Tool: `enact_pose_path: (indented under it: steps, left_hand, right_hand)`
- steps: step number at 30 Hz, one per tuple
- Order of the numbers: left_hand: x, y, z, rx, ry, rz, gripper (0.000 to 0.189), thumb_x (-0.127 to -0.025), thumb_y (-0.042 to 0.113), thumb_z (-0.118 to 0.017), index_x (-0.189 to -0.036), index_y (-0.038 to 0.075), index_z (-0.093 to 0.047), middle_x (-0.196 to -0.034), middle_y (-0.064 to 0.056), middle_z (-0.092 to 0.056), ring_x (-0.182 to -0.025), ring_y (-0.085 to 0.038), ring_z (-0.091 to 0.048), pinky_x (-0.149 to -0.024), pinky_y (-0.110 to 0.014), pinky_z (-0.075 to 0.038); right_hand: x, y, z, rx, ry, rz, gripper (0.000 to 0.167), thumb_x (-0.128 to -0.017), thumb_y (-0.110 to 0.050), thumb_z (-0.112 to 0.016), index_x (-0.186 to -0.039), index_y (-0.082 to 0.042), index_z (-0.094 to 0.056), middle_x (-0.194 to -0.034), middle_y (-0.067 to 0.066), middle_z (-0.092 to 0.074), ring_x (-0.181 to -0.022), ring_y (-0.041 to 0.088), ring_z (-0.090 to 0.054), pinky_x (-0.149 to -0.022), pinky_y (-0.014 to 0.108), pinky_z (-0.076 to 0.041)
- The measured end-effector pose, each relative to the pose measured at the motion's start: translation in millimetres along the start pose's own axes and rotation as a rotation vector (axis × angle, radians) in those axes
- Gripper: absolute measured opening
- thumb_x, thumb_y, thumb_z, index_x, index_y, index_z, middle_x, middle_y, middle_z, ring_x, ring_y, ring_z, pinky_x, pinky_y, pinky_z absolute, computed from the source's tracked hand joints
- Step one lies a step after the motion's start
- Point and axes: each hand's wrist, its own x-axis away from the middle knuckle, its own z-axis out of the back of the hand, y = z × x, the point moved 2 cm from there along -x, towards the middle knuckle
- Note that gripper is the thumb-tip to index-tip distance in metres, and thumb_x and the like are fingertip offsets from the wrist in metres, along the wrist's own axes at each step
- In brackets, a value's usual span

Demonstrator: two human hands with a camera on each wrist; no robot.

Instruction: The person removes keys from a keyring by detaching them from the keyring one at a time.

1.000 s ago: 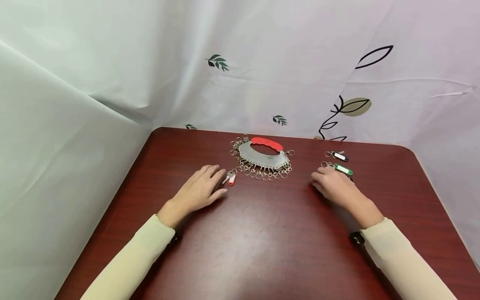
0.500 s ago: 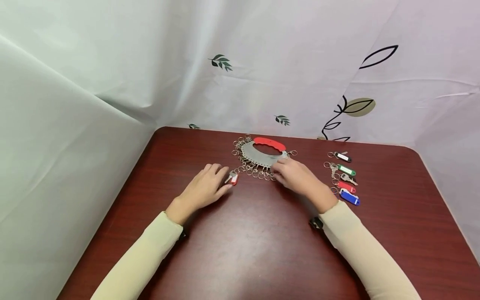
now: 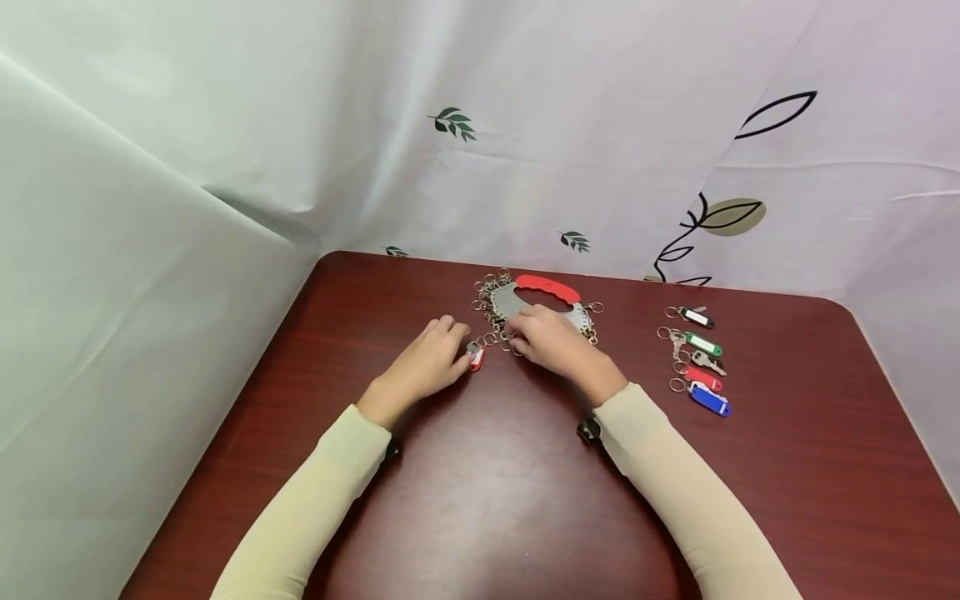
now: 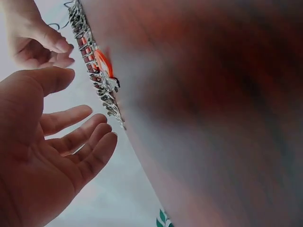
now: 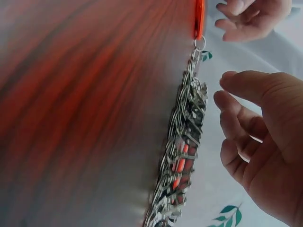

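Observation:
A curved metal key holder with a red grip lies on the table, its edge lined with many small clips and rings. Over its front edge hovers my right hand, fingers loosely bent with nothing between them; it hides part of the plate. My left hand is beside a key with a red tag at the holder's left front, its thumb overlapping the key in the head view. In the left wrist view the left hand's fingers are spread and relaxed, and the tagged key shows beyond them.
To the right lies a column of tagged keys: a black tag, a green tag, a red tag and a blue tag. A white curtain with leaf prints hangs behind the dark red table.
My right hand has moved left from the tagged keys on the right to the front of the key holder, uncovering the red and blue tags. The left hand has come slightly closer to the red-tagged key.

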Motion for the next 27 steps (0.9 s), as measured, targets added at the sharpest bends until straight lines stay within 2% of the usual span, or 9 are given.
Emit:
enact_pose_path:
  steps: [7,17,24,27]
  left_hand:
    - [-18.7,1.1,-6.2,0.111,-0.048,0.060,0.024,-0.100,0.021,-0.063,-0.115,0.002,-0.067,-0.107,-0.013,-0.061,-0.099,-0.032,-0.059,-0.092,-0.045,-0.052]
    - [-37.7,4.3,-15.7,0.206,-0.107,0.165,0.012,-0.098,0.016,-0.061,-0.103,0.005,-0.063,-0.102,-0.012,-0.058,-0.093,-0.026,-0.058,-0.085,-0.041,-0.052]
    - [-48.8,10.3,-21.3,0.218,-0.124,0.225,0.011,-0.098,0.017,-0.063,-0.094,0.007,-0.060,-0.101,-0.013,-0.059,-0.093,-0.027,-0.059,-0.084,-0.041,-0.052]
    - [-50.5,9.9,-23.4,0.213,-0.139,0.256,0.012,-0.098,0.017,-0.062,-0.092,0.007,-0.060,-0.102,-0.014,-0.060,-0.094,-0.028,-0.059,-0.085,-0.042,-0.052]
  right_hand:
    - [-14.4,-4,-7,0.047,-0.055,-0.022,0.013,-0.095,-0.019,-0.074,-0.107,-0.014,-0.075,-0.104,0.005,-0.068,-0.099,0.028,-0.063,-0.087,0.044,-0.054]
    - [-27.8,-11,-9,0.077,-0.147,-0.048,0.010,-0.092,-0.019,-0.077,-0.101,-0.016,-0.074,-0.095,0.006,-0.060,-0.086,0.025,-0.060,-0.072,0.040,-0.053]
    - [-32.3,-12,-12,0.093,-0.159,-0.075,0.006,-0.089,-0.013,-0.077,-0.089,-0.016,-0.072,-0.092,0.007,-0.057,-0.085,0.026,-0.058,-0.071,0.039,-0.051]
    - [-34.1,-13,-13,0.097,-0.161,-0.071,0.006,-0.089,-0.012,-0.076,-0.089,-0.016,-0.072,-0.092,0.007,-0.057,-0.085,0.025,-0.057,-0.073,0.039,-0.050]
